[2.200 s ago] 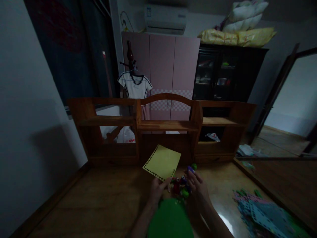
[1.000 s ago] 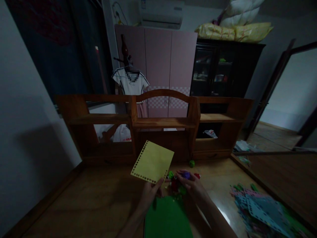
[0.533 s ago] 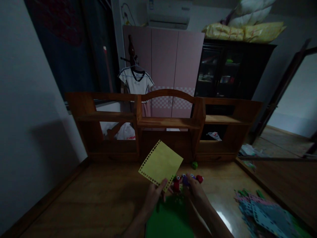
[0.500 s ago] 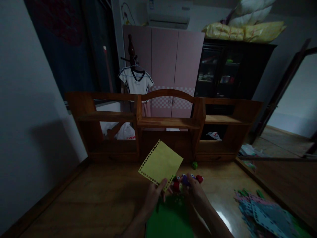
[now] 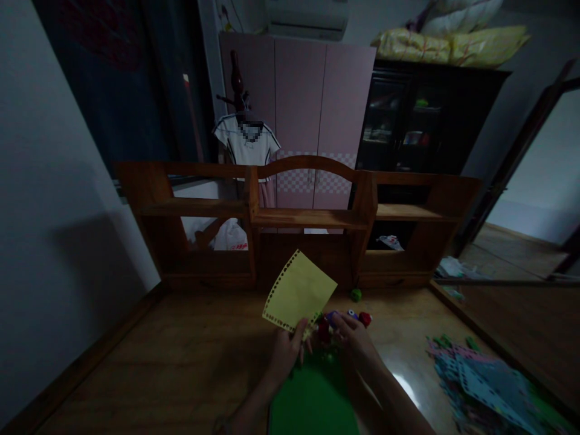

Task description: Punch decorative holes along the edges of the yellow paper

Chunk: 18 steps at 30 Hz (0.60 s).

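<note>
My left hand (image 5: 286, 353) pinches the lower edge of a yellow foam sheet (image 5: 298, 291) with a row of punched holes along its border, held tilted above the wooden desk (image 5: 172, 356). My right hand (image 5: 352, 341) has its fingers closed among a cluster of small red, purple and green plastic pieces (image 5: 344, 320); what they grip is too small to name. A green foam sheet (image 5: 312, 402) lies flat just under both wrists. One green piece (image 5: 356, 295) sits apart, near the shelf base.
A low wooden shelf unit (image 5: 299, 220) stands along the desk's back edge. A heap of blue, pink and green punched foam sheets (image 5: 484, 386) lies at the right. Behind are a pink wardrobe (image 5: 299, 115), a dark cabinet (image 5: 426, 121) and a hanging shirt (image 5: 247, 142).
The yellow sheet has tilted and shifted slightly right in my left hand. My right hand has stayed among the small coloured pieces, fingers shifting. The view has dipped a little.
</note>
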Each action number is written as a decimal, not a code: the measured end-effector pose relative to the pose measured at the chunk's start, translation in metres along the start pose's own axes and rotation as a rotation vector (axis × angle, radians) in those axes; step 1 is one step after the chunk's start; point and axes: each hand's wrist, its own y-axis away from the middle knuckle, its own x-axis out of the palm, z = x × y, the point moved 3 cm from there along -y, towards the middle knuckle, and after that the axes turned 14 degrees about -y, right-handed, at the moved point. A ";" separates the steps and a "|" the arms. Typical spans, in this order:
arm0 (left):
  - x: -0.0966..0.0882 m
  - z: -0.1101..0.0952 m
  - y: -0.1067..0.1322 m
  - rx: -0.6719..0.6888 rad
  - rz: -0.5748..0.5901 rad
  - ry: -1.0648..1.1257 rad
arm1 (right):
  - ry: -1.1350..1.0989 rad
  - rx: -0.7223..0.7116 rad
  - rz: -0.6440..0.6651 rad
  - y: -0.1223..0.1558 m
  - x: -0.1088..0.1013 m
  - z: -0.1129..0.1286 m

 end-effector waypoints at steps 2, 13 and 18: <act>0.003 0.003 -0.001 0.014 0.007 -0.007 | 0.034 0.010 -0.008 0.003 0.002 0.003; 0.005 -0.003 0.001 0.049 0.080 -0.094 | -0.036 0.095 0.060 0.005 0.007 -0.004; 0.003 -0.006 -0.001 0.049 0.081 -0.110 | -0.034 0.104 0.037 0.000 -0.001 -0.011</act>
